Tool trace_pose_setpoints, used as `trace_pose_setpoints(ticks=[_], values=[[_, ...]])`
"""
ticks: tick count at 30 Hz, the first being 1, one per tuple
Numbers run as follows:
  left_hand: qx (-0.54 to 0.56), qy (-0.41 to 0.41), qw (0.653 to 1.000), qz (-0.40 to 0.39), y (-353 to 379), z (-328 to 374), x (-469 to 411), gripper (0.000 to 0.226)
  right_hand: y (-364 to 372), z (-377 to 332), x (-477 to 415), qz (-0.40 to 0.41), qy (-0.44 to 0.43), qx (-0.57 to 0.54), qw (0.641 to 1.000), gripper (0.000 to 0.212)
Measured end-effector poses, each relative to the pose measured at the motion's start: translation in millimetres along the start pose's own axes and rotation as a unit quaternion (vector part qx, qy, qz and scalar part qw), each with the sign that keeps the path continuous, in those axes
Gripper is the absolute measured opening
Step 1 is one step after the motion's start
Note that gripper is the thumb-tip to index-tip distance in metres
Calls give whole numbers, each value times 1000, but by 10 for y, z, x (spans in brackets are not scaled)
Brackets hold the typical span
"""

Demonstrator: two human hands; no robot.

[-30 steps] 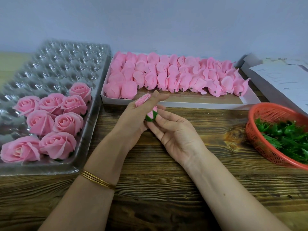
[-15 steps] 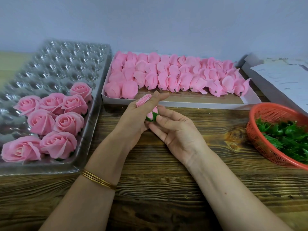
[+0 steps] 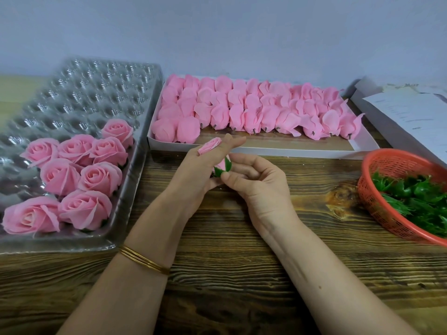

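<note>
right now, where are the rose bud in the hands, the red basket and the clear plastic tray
rose bud [image 3: 222, 166]: head view, pink side just above its green base
red basket [image 3: 373, 204]: head view, near mesh wall
clear plastic tray [image 3: 92, 93]: head view, bare cups at the back

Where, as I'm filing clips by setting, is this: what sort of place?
Likely a bench for assembling artificial roses: clear tray of finished roses, white box of pink buds, red basket of green sepals.

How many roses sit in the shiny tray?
8 roses, all in the tray's near end: one farthest back, then three, then two, then two nearest. None seems hidden.
</note>
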State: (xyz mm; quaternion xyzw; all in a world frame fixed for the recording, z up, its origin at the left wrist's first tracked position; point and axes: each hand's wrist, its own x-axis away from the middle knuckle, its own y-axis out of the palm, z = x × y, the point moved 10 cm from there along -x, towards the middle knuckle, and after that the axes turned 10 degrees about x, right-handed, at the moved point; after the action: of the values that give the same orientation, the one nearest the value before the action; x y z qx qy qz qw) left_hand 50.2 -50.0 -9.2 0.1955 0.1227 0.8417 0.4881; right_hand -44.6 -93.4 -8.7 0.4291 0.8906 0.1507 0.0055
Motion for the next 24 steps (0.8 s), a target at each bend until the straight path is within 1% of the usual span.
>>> trace_pose_setpoints(ticks=[3, 7, 9, 13, 19, 24], values=[[9, 4, 1000, -7, 8, -8, -11, 41, -15, -41, 18, 10, -22, 31, 999, 34], [2, 17, 1000, -21, 39, -15, -19, 30, -19, -122, 33, 18, -52, 72, 996, 34], [-1, 24, 999, -21, 39, -10, -27, 29, -1, -152, 40, 11, -65, 99, 993, 34], [-6, 24, 1000, -18, 27, -21, -41, 28, 25, -167, 38, 0, -69, 139, 988, 33], [-21, 15, 999, -23, 67, -9, -3, 32, 27, -181, 28, -5, -73, 170, 983, 32], [-43, 2, 999, -33, 101, -22, 15, 25, 42, -198, 6, -11, -76, 197, 977, 31]])
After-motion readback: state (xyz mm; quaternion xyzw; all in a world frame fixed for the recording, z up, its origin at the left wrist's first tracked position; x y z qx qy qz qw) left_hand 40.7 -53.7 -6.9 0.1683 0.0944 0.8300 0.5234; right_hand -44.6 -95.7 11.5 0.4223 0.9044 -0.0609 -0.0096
